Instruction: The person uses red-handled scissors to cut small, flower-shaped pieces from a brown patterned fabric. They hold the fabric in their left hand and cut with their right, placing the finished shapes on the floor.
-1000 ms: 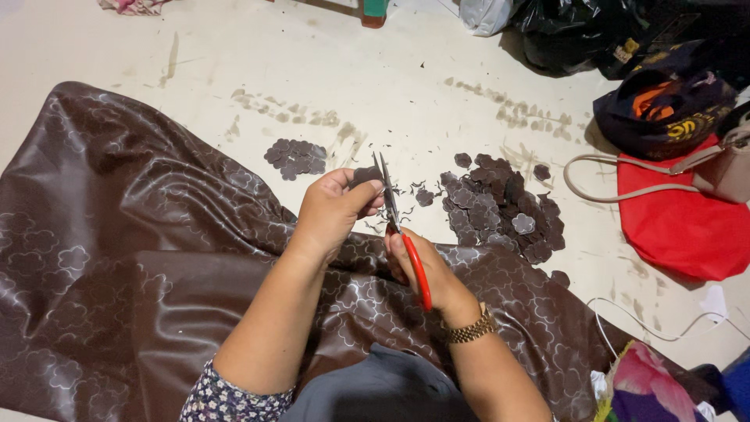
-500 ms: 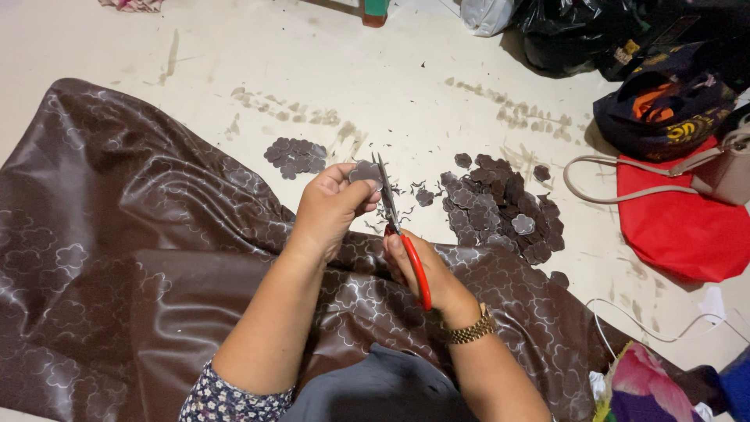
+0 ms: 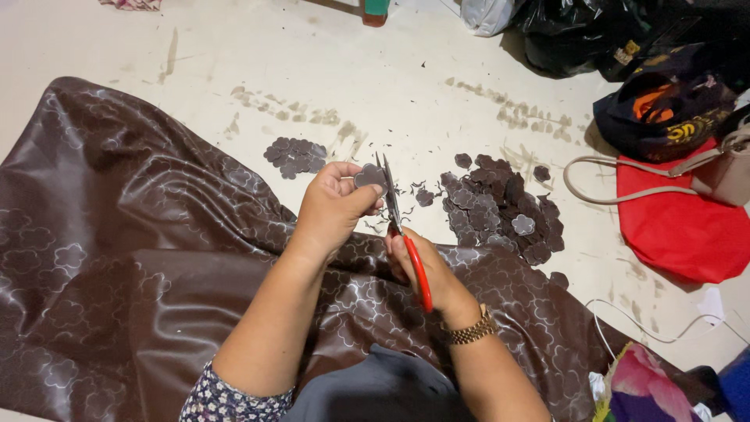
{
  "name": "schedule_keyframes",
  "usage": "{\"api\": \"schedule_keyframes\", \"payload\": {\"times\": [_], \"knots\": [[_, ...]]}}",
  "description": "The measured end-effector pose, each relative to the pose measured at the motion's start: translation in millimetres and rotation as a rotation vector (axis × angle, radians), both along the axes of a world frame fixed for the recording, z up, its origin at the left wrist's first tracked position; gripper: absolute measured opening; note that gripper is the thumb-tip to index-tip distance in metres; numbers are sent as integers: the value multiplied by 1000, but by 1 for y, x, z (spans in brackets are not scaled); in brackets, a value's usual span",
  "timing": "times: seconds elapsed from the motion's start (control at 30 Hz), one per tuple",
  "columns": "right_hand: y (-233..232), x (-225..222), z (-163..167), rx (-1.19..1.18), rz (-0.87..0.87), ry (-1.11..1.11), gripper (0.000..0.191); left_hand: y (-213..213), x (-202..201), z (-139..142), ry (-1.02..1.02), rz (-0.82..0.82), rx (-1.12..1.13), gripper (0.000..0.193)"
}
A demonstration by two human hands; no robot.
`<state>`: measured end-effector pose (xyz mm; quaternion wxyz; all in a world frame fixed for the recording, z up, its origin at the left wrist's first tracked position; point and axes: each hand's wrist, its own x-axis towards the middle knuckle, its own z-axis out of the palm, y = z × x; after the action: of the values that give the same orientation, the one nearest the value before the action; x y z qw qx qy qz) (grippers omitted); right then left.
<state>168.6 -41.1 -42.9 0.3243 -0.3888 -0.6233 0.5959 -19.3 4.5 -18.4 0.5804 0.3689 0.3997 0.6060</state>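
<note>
My left hand (image 3: pixel 334 205) pinches a small flower-shaped piece of dark brown fabric (image 3: pixel 369 177). My right hand (image 3: pixel 426 270) grips red-handled scissors (image 3: pixel 404 230), blades pointing away from me and set against the piece's right edge. A gold watch is on my right wrist. Both hands hover above a large sheet of shiny brown fabric with a flower pattern (image 3: pixel 117 234) spread on the floor. A big pile of cut flower pieces (image 3: pixel 500 207) lies to the right of the scissors. A smaller pile (image 3: pixel 294 155) lies beyond my left hand.
A red bag (image 3: pixel 680 227) with a beige handbag (image 3: pixel 723 176) and its strap lies at right. Dark bags (image 3: pixel 664 101) and black plastic sacks (image 3: pixel 570 35) sit at the top right. A white cable (image 3: pixel 664 332) and colourful cloth (image 3: pixel 648 387) are at the lower right. Small scraps dot the pale floor.
The fabric piece has turned slightly in my left fingers and the scissors have shifted a little along its edge. The hands stay in the same place.
</note>
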Motion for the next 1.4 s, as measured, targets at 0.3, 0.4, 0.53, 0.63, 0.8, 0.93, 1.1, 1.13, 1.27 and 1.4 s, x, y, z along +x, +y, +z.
{"api": "schedule_keyframes", "payload": {"times": [0.3, 0.4, 0.53, 0.63, 0.8, 0.93, 1.1, 1.13, 1.27, 1.4], "knots": [[2, 3, -2, 9, 15, -16, 45, -2, -2, 3, -32, 9, 3, 35], [0, 2, -2, 3, 27, -15, 44, -1, -2, 4, -25, 27, -1, 35], [0, 2, -2, 9, 43, -1, 45, -1, -3, 3, 19, 33, -25, 36], [1, 3, -1, 43, 72, 9, 43, -1, -3, 4, 69, 9, 1, 37], [2, 3, 3, 40, 97, 31, 39, -2, -6, 4, 130, -3, -7, 38], [0, 4, 6, 84, 79, 18, 40, -3, -6, 4, 139, 25, -1, 38], [-1, 3, 7, -10, 75, 65, 40, -2, -5, 2, 115, 28, 16, 37], [-1, 2, 8, -13, 76, 71, 40, -2, -5, 2, 114, 31, 16, 37], [-1, 1, 8, -37, 75, 82, 40, -2, -6, 0, 98, 38, 23, 37], [-2, 1, 6, -43, 70, 80, 41, -1, -6, -1, 68, 25, 18, 37]]}}
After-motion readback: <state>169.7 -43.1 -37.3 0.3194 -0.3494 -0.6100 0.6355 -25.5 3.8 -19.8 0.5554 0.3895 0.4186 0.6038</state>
